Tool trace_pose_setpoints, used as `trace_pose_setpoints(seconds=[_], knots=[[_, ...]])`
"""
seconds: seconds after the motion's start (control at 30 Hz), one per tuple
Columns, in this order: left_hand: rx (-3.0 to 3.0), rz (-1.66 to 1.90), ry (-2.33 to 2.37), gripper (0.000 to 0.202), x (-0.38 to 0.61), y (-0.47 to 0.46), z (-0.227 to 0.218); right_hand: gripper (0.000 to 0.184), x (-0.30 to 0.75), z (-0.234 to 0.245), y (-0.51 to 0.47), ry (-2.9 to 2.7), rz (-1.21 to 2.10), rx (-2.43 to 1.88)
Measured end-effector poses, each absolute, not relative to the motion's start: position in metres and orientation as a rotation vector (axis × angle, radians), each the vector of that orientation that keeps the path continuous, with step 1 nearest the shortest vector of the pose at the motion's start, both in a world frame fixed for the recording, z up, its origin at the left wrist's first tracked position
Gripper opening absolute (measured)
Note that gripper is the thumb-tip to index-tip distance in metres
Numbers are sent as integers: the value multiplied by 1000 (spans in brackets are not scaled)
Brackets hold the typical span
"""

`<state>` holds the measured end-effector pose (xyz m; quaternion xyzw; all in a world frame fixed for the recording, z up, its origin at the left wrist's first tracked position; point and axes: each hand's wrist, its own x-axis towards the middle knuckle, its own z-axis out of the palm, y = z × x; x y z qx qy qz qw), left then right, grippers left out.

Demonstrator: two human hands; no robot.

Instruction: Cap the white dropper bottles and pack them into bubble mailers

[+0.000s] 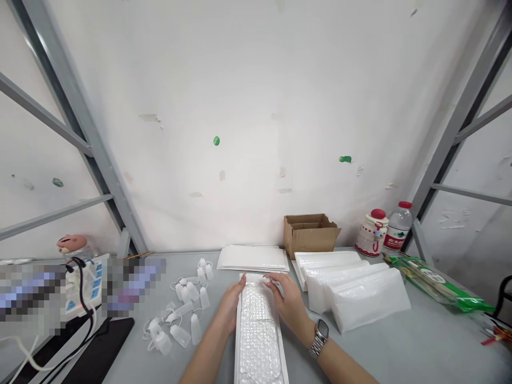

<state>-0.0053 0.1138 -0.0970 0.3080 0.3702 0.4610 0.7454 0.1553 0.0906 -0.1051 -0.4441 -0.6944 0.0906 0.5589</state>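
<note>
**Bubble mailer gripped at its far end, long axis toward the wall**

I see the mailer lengthwise before my camera, low and central over the table, its near end running out of view and its far end leaning slightly left. It lies between the two forearms. The left hand clasps the far left corner, thumb on top; the right hand pinches the far edge, thumb and fingertip together.

Leftward, I have a strip of gray surface before the white looped pieces. To the right, white envelopes stand near the right hand, with wider surface in front of them. Just beyond the mailer's far edge sits a flat white stack, then a cardboard box by the wall.
</note>
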Motion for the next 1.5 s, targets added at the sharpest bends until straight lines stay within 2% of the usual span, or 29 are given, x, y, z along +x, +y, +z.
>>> trace_pose_setpoints(seconds=[0.2, 0.37, 0.47, 0.67, 0.87, 1.07, 1.2, 1.37, 1.5], knots=[[750, 984, 740, 50, -3, 117, -103, 17, 159, -98, 98, -1439, 675, -1142], [729, 941, 693, 57, 1, 121, -113, 29, 163, -97, 108, -1325, 1085, -1052], [744, 957, 697, 62, 2, 122, -118, 30, 163, -95, 107, -1372, 1186, -1024], [755, 992, 785, 65, 3, 117, -114, 21, 163, -91, 101, -1648, 1012, -1225], [773, 998, 833, 71, 1, 118, -112, 41, 158, -85, 94, -2013, 806, -1327], [860, 967, 868, 79, 7, 116, -114, 49, 153, -87, 91, -2149, 760, -1431], [910, 942, 850, 74, 12, 114, -113, 53, 154, -86, 91, -2244, 727, -1333], [821, 1016, 854, 69, 7, 115, -110, 23, 169, -69, 65, -2048, 192, -1312], [752, 1003, 909, 60, 2, 114, -108, 31, 227, -54, 41, -2022, -66, -1401]])
